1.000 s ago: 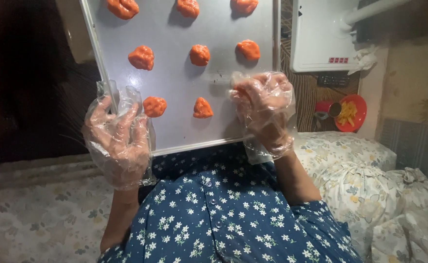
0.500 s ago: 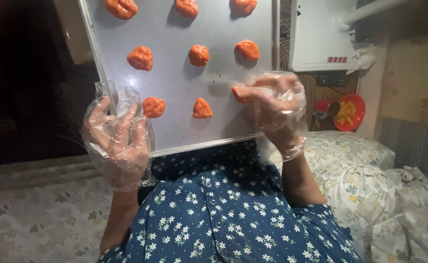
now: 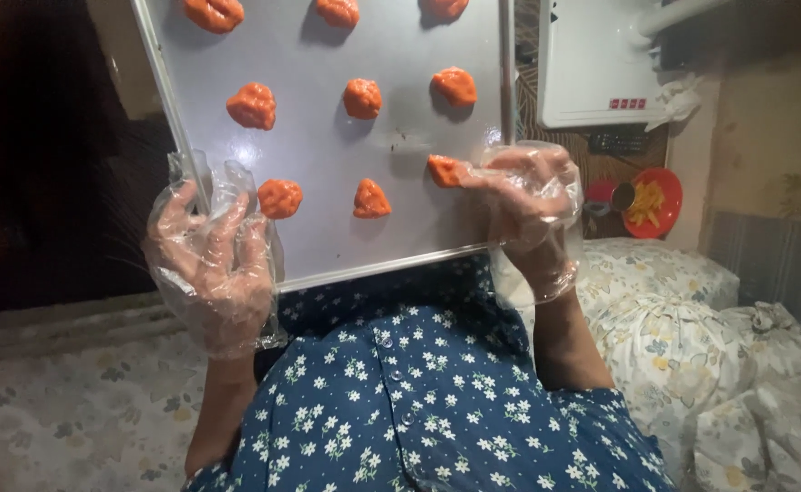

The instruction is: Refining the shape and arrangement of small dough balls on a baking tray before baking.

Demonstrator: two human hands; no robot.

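Two gloved hands work at a metal tray (image 3: 328, 228) that leans across our lap, and we read them from left to right. Our left hand (image 3: 211, 264) lies spread flat over the tray's lower left edge, fingers loose and gripping nothing, just steadying it beside an orange lump (image 3: 279, 198). More lumps sit in rows across the sheet, another one (image 3: 370, 199) near the middle of the bottom row. Our right hand (image 3: 526, 205) pinches a fresh piece of orange dough (image 3: 443, 169) at its fingertips and presses it to the tray's right side, so we judge that we are setting this piece down; the next move calls for letting go cleanly so it stays put. Compared with a second ago, the right hand has moved up from the lower right corner, and the dough now shows at its fingertips.
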